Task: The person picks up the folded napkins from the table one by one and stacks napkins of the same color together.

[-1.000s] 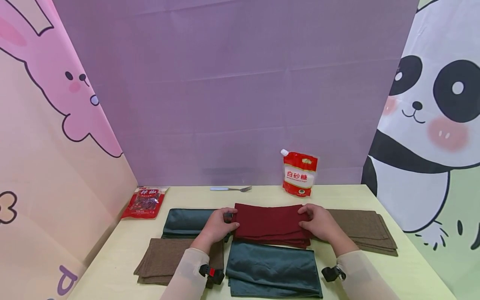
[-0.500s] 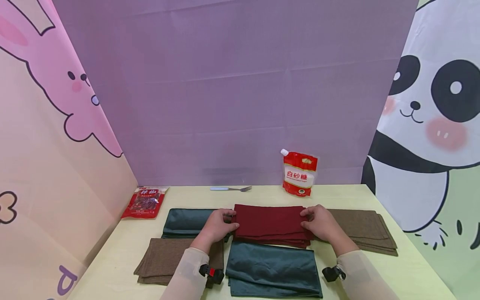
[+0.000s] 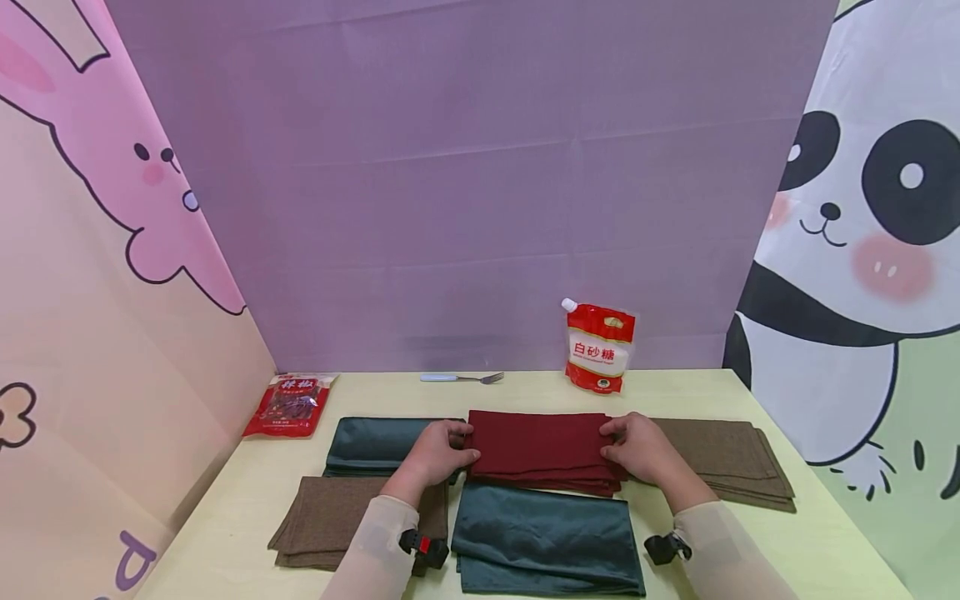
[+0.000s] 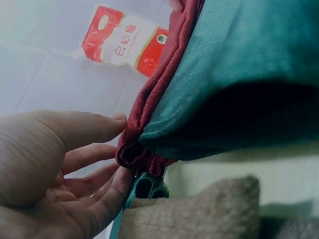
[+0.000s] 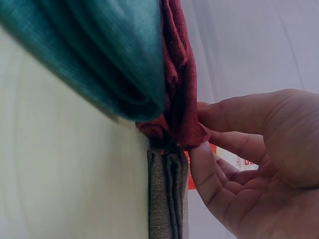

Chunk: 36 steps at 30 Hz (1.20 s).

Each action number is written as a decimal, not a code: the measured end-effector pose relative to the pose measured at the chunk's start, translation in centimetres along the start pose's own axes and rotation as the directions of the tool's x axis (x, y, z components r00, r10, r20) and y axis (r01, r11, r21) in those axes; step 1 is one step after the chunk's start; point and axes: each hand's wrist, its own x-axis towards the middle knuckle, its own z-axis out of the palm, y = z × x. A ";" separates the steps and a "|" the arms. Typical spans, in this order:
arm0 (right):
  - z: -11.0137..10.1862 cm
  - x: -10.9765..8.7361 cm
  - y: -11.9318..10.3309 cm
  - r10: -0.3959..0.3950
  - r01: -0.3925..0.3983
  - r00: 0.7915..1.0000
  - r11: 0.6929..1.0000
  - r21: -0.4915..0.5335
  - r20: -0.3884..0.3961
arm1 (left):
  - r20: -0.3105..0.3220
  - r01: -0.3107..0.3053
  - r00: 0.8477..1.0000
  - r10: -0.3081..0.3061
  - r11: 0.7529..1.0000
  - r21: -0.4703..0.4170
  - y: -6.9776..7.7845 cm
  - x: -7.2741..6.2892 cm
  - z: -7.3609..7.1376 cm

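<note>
A folded dark red cloth [image 3: 542, 446] lies crosswise in the middle of the table, its layers stacked. My left hand [image 3: 433, 454] holds its left end between thumb and fingertips, also visible in the left wrist view. At the right end, my right hand [image 3: 643, 446] pinches a corner of the red cloth [image 5: 187, 109] between thumb and finger. Just in front lies a folded dark green cloth [image 3: 547, 542]. A second green cloth [image 3: 378, 442] and a brown cloth [image 3: 330, 512] sit to the left, partly hidden by my left arm. Another brown cloth [image 3: 731, 458] extends to the right.
Along the back of the pale table [image 3: 757, 550] stand a red sugar pouch [image 3: 598, 350] and a fork [image 3: 461, 378]. A red packet [image 3: 291, 406] lies at the back left. A purple backdrop [image 3: 480, 183] rises behind the table, with printed panels either side.
The red cloth's far edge has come slightly nearer, and its top layer's right end has spread a little to the right. My right hand has shifted slightly rightward; my left hand barely moved.
</note>
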 end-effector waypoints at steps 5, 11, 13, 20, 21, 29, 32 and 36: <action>0.0 -0.1 0.1 -0.008 0.008 1.000 1.000 0.003 -0.004 | 0.002 0.002 1.000 -0.002 1.000 -0.002 0.2 0.0 0.0; -0.1 0.0 0.4 0.002 -0.003 1.000 1.000 0.020 0.001 | 0.000 0.001 1.000 -0.001 1.000 0.008 0.1 -0.1 0.0; -0.1 -0.1 0.3 0.009 -0.009 1.000 1.000 0.023 0.001 | 0.000 0.002 1.000 -0.002 1.000 0.004 0.1 0.0 0.0; -0.3 -0.4 0.5 -0.011 0.011 1.000 1.000 0.006 -0.013 | -0.013 0.017 1.000 -0.017 1.000 -0.006 0.3 -0.1 0.0; -0.2 -0.4 0.6 -0.013 0.013 1.000 1.000 -0.001 -0.019 | -0.015 0.018 1.000 -0.018 1.000 -0.004 0.3 -0.2 0.0; -0.2 -0.6 1.0 -0.075 0.072 0.996 0.996 -0.055 -0.049 | -0.033 0.019 0.999 -0.019 1.000 -0.001 0.7 -0.7 0.0; -0.3 -1.0 0.9 -0.084 0.080 0.995 0.995 -0.063 -0.055 | -0.040 0.005 0.999 -0.005 1.000 -0.004 0.9 -1.0 -0.2; -0.3 -1.8 0.6 -0.065 0.063 0.996 0.997 -0.040 -0.061 | -0.042 -0.020 0.999 0.020 1.000 -0.002 0.7 -1.4 -0.3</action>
